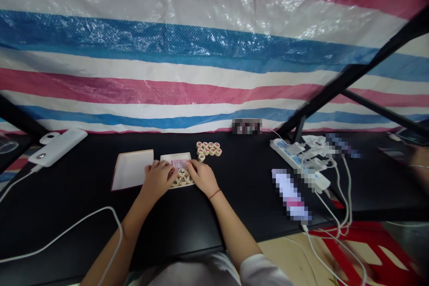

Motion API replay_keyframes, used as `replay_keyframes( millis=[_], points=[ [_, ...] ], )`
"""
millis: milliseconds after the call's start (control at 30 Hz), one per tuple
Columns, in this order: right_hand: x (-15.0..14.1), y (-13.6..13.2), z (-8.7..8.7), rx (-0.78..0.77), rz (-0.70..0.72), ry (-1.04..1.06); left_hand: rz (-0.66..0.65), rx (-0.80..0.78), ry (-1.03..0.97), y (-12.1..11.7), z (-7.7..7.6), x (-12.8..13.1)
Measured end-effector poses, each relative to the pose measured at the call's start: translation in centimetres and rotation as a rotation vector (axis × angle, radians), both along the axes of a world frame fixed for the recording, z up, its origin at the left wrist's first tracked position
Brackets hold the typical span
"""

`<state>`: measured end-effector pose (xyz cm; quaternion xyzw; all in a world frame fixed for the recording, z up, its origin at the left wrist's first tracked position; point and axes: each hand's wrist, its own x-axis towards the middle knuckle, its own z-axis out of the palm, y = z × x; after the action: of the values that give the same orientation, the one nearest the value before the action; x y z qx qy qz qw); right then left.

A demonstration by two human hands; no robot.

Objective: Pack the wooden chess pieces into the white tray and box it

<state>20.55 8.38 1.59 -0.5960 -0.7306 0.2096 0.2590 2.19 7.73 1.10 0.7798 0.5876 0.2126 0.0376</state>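
On the table (187, 221), the lid (132, 170) lies left of the box (177, 157), with pieces (182, 180) in the box's near part. Behind and right of it sit 9 loose pieces (206, 151); farther right, a power strip (295, 159), a phone (291, 194) before it.

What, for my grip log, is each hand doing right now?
Left hand: fingers bent at the white box, left side; whether holding anything cannot be told.
Right hand: fingers at the box's right side; hold cannot be told.
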Motion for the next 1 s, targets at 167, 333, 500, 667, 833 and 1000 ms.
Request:
replay_keyframes(
  millis=[167,333,500,667,833,1000],
  points=[
    [-0.2,0.0,-0.1,-0.003,-0.025,0.005,0.007,-0.037,-0.053,0.0,0.6,-0.1],
    [0.0,0.0,0.0,0.008,-0.05,0.034,0.024,-0.055,-0.165,0.2,0.7,-0.2],
    [-0.2,-0.2,0.5,0.25,0.085,0.056,0.065,-0.028,-0.422,0.2,1.1,0.4],
    [-1.1,-0.6,0.3,0.384,0.231,0.113,0.029,-0.01,-0.627,-0.4,1.7,1.1],
    [-1.4,-0.8,0.3,0.568,0.207,0.164,0.052,-0.043,-0.698,-0.7,1.8,1.4],
    [-1.6,-0.9,0.4,0.578,0.187,0.208,0.109,-0.127,-0.844,-0.5,1.2,1.3]
  ],
)
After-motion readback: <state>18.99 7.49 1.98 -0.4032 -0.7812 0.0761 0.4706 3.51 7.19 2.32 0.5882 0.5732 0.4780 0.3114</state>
